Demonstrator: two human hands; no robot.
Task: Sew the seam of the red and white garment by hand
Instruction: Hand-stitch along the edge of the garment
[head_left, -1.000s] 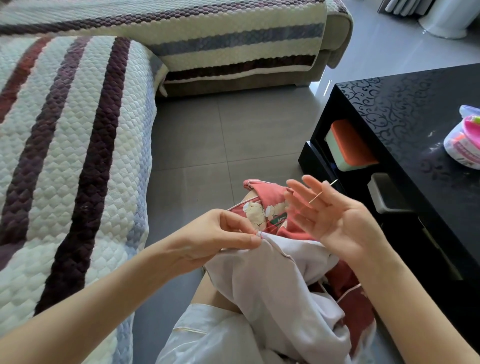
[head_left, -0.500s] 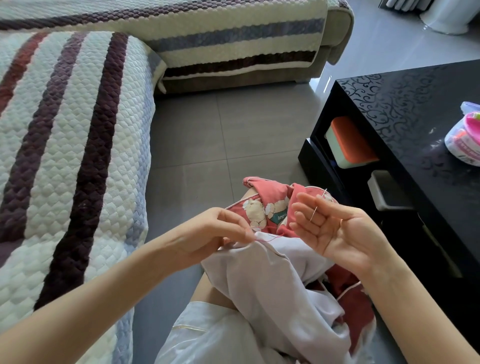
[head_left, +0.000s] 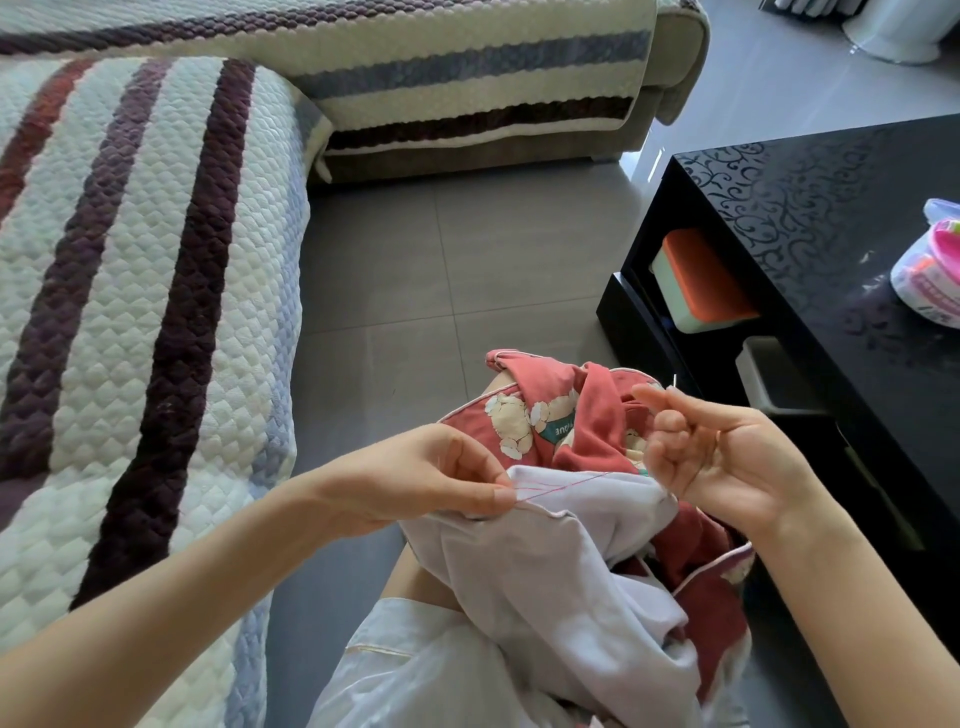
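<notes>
Tiles (head_left: 415, 270) lie between striped sofa (head_left: 130, 260) and black table (head_left: 805, 218) holding, perhaps, wipes (head_left: 930, 270).

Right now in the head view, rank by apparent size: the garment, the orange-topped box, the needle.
1. garment, largest, though nearest the camera.
2. orange-topped box.
3. needle, only a sliver showing.

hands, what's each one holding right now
Left hand: pinching the seam edge of the garment.
Right hand: fingers curled, pinching the needle; the thread runs to the seam.
</notes>
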